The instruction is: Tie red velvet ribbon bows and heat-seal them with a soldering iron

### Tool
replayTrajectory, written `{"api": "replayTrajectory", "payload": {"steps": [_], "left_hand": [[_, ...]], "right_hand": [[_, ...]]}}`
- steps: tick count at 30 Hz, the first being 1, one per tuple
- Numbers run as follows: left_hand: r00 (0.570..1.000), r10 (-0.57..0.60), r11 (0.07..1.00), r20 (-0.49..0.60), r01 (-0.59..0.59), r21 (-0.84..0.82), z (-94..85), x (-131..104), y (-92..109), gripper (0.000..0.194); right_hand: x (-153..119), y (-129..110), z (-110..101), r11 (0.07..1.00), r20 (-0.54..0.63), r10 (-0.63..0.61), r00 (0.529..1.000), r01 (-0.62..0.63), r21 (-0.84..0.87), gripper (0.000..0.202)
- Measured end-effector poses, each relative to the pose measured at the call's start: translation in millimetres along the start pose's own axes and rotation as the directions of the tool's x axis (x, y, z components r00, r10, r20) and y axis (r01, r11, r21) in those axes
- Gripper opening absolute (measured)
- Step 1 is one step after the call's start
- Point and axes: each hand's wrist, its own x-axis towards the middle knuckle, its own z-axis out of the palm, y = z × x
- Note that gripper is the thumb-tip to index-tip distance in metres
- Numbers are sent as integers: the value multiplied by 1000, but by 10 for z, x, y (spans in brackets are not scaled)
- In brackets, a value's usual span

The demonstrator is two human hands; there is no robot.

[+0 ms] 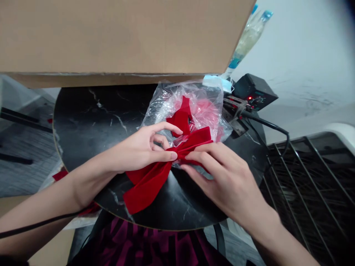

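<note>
A red velvet-like bow [149, 184] is held over the round black table, its middle pinched between both hands. My left hand [149, 147] grips the centre of the bow, thumb pressed on the knot and index finger lifted away. From the right, my right hand [224, 177] pinches the fabric just beside the knot with thumb and fingers. Just behind the bow lies a clear plastic bag [158, 107], with more red fabric pieces [181, 116] in or on it. The bow's lower tails hang toward the table's front edge.
A large cardboard box [124, 37] stands across the back of the black marbled table [83, 118]. At the right rear are a black control box with a red light [253, 92], a cable [266, 123] and plastic bottles [249, 37]. A black wire rack [313, 177] stands right.
</note>
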Motion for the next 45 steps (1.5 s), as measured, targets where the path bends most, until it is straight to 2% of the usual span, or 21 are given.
{"api": "replayTrajectory", "payload": {"steps": [7,9,11,13,14,16,19,21,24,26,27,28,30,32,34,36,38,40,41,43,45], "left_hand": [[997,16,998,-72,-20,-54,65,2,-38,52],[997,-29,987,-75,17,-157,78,-6,-35,52],[993,-77,962,-84,51,-269,98,-17,-29,51],[986,-57,956,-154,10,-293,128,-28,-23,48],[976,-21,964,-217,-38,-264,144,-32,-20,47],[936,75,976,-344,-139,-166,175,-36,-18,47],[886,179,975,-428,-219,-45,212,-39,-25,50],[877,221,969,-427,-246,-3,227,-42,-35,52],[868,242,964,-434,-265,8,239,-50,-47,53],[855,241,961,-458,-278,-12,244,-56,-47,51],[851,235,959,-469,-283,-32,245,-60,-44,50],[853,223,957,-472,-283,-60,244,-63,-40,48],[867,192,956,-460,-271,-113,237,-66,-29,46],[877,175,957,-448,-258,-132,217,-65,-14,43],[864,192,954,-466,-276,-119,186,-61,2,42],[847,214,949,-487,-298,-102,151,-57,16,43],[851,215,950,-479,-295,-97,125,-56,22,44],[864,211,955,-457,-283,-93,116,-61,18,45],[870,210,957,-447,-276,-88,119,-65,14,44],[883,199,965,-425,-251,-70,139,-77,4,43],[901,173,977,-398,-208,-45,171,-94,-6,44]], "right_hand": [[5,-88,187,988,5,49,999,-48,-147,5],[22,4,161,979,-3,-76,997,74,-190,12],[37,127,123,935,-15,-268,963,256,-245,18],[51,204,100,917,-50,-339,939,318,-240,18],[58,203,103,944,-99,-290,952,268,-194,15],[76,113,148,998,-211,-55,976,51,-26,13],[118,-142,297,964,-251,245,936,-206,171,27],[153,-276,399,953,-239,291,926,-258,158,22],[194,-330,472,966,-258,258,931,-243,89,12],[211,-300,473,935,-255,331,909,-279,219,12],[217,-279,470,872,-213,419,883,-326,364,12],[220,-260,469,757,-126,515,848,-381,530,13],[208,-238,480,429,115,622,775,-459,777,16],[151,-240,490,200,294,594,749,-491,848,17],[27,-243,454,134,403,489,773,-524,841,18],[-163,-205,332,187,528,305,793,-593,783,19],[-378,-100,133,373,642,107,759,-629,682,21],[-544,46,-75,600,686,55,725,-573,558,19],[-585,110,-151,665,638,136,758,-547,508,14],[-554,169,-197,695,377,410,830,-552,460,10],[-391,112,-89,628,88,617,782,-556,544,18]]}}
